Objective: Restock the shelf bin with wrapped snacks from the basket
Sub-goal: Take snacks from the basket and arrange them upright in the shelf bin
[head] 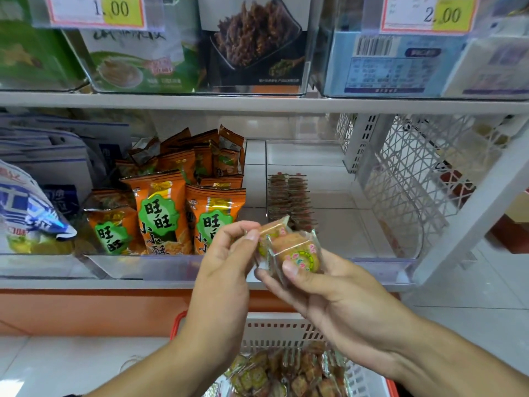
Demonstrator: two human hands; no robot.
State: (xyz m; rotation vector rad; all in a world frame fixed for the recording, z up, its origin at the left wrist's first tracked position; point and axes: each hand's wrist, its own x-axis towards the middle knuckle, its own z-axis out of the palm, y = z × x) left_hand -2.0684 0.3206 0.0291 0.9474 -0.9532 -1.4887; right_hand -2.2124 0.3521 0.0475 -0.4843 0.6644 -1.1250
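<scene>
My right hand (323, 293) holds two clear-wrapped round snacks (292, 250) with green and pink labels, thumb on the front one. My left hand (226, 262) pinches the edge of the rear wrapper with fingertips. Both hands are in front of the clear shelf bin (380, 265), which holds a row of the same snacks (289, 199) stacked on edge along its left wall. Below, the white basket (274, 330) with red handles holds several wrapped snacks (286, 373).
Orange snack bags (160, 207) fill the bin to the left, blue-white bags (31, 207) farther left. A white lattice shelf end panel (412, 179) stands at right. The upper shelf (257, 103) carries boxed goods and price tags.
</scene>
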